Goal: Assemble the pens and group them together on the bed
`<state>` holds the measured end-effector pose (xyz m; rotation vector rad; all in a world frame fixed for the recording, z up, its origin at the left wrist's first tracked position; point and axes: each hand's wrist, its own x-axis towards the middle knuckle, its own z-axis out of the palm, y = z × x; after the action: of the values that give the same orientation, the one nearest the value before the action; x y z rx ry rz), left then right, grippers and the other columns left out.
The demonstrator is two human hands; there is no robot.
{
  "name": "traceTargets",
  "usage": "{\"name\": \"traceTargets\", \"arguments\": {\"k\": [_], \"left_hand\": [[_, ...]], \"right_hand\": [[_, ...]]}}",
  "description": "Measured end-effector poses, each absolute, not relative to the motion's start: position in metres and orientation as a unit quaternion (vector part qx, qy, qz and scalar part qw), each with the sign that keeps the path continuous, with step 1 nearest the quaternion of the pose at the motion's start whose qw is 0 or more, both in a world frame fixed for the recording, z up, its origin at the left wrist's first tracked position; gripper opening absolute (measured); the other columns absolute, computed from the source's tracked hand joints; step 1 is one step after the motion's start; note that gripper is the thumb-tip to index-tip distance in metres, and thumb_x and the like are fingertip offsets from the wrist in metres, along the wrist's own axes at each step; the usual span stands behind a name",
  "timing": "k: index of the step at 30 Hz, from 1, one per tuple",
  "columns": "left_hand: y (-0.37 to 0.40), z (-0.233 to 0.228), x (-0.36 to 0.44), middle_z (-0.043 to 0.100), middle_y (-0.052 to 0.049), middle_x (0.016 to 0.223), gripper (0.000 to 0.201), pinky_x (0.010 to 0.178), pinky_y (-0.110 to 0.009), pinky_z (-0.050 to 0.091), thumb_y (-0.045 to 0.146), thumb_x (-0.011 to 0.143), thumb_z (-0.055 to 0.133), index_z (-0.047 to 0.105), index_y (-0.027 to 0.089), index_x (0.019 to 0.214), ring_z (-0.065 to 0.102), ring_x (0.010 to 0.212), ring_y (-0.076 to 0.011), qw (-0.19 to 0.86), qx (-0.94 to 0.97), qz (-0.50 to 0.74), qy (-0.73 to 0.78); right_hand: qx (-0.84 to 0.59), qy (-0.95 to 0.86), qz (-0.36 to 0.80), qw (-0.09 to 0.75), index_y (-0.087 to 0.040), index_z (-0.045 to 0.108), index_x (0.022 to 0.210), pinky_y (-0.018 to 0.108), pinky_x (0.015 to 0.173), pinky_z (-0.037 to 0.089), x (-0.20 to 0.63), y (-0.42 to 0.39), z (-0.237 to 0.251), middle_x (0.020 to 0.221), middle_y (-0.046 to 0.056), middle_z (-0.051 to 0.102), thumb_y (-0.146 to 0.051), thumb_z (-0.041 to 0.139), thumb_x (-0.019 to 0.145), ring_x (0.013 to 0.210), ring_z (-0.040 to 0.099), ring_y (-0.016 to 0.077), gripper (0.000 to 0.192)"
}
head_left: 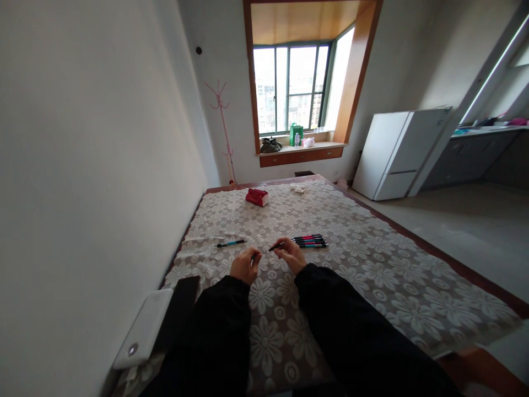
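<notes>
Both my hands rest near the middle of a table covered by a floral lace cloth (pixel 372 264). My right hand (pixel 290 253) pinches a dark pen (pixel 276 247) whose tip points left. My left hand (pixel 245 265) is closed around a small dark piece, probably the pen's cap (pixel 253 257), a little apart from the pen's tip. Just right of my right hand lies a row of several pens (pixel 309 241) with pink and teal bands. A single pen with a teal band (pixel 231 243) lies apart to the left.
A white power bank (pixel 142 330) and a black flat object (pixel 179 309) lie at the near left edge by the wall. A red pouch (pixel 257 197) and a white crumpled item (pixel 297 188) sit at the far end. A white fridge (pixel 397 154) stands right.
</notes>
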<state>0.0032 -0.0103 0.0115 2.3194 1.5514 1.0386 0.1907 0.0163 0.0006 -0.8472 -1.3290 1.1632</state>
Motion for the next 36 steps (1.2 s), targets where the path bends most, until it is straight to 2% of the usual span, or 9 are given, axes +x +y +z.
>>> {"name": "traceTargets", "arguments": {"k": [14,20,22,25,29,33,36], "left_hand": [[-0.014,0.018,0.006,0.065,-0.003,0.083,0.014,0.068,-0.025,0.044,0.024,0.087,0.047,0.061,0.022,0.085,0.059,0.076,-0.0152,0.092,0.785,0.346,0.506],[-0.011,0.013,0.007,0.066,-0.005,0.084,0.014,0.069,-0.026,0.045,0.024,0.087,0.048,0.061,0.020,0.087,0.060,0.076,-0.0158,0.115,0.789,0.342,0.497],[-0.010,0.011,0.006,0.066,-0.004,0.084,0.015,0.067,-0.025,0.045,0.025,0.087,0.047,0.061,0.020,0.090,0.060,0.073,-0.0152,0.136,0.791,0.338,0.491],[-0.012,0.011,0.006,0.067,-0.003,0.087,0.024,0.068,-0.025,0.046,0.022,0.086,0.047,0.055,0.021,0.108,0.060,0.069,-0.0139,0.173,0.796,0.334,0.474],[-0.016,0.016,0.006,0.068,-0.003,0.094,0.040,0.080,-0.026,0.047,0.010,0.082,0.045,0.046,0.022,0.120,0.063,0.084,-0.0149,0.204,0.806,0.339,0.441],[-0.018,0.019,0.006,0.067,-0.004,0.108,0.044,0.091,-0.030,0.045,0.006,0.081,0.043,0.045,0.025,0.120,0.060,0.103,-0.0174,0.213,0.810,0.318,0.444],[-0.017,0.019,0.006,0.066,-0.003,0.113,0.043,0.092,-0.032,0.045,0.007,0.082,0.043,0.045,0.027,0.120,0.059,0.106,-0.0190,0.208,0.815,0.297,0.452]], "right_hand": [[-0.390,-0.608,0.471,0.507,-0.019,0.058,0.088,0.023,0.056,0.042,0.192,0.021,-0.011,0.077,0.000,0.060,-0.033,0.067,0.070,0.067,0.056,0.0128,0.025],[-0.394,-0.636,0.452,0.486,-0.018,0.061,0.088,0.023,0.056,0.042,0.190,0.018,-0.008,0.082,0.002,0.063,-0.034,0.066,0.071,0.071,0.058,0.0144,0.023],[-0.399,-0.640,0.446,0.482,-0.018,0.062,0.087,0.023,0.057,0.042,0.190,0.016,-0.006,0.079,0.002,0.063,-0.034,0.065,0.072,0.071,0.058,0.0147,0.022],[-0.407,-0.643,0.440,0.477,-0.018,0.064,0.086,0.023,0.056,0.042,0.190,0.015,-0.004,0.077,0.002,0.063,-0.033,0.065,0.071,0.070,0.058,0.0147,0.021],[-0.412,-0.649,0.432,0.472,-0.018,0.064,0.086,0.024,0.057,0.043,0.189,0.014,-0.004,0.079,0.003,0.065,-0.032,0.065,0.071,0.071,0.059,0.0149,0.020],[-0.403,-0.656,0.440,0.462,-0.018,0.064,0.087,0.024,0.057,0.044,0.188,0.013,-0.003,0.075,0.002,0.067,-0.033,0.065,0.072,0.071,0.061,0.0159,0.021],[-0.399,-0.660,0.437,0.462,-0.018,0.064,0.087,0.024,0.056,0.045,0.188,0.012,-0.003,0.073,0.002,0.067,-0.034,0.066,0.073,0.070,0.062,0.0160,0.022]]}}
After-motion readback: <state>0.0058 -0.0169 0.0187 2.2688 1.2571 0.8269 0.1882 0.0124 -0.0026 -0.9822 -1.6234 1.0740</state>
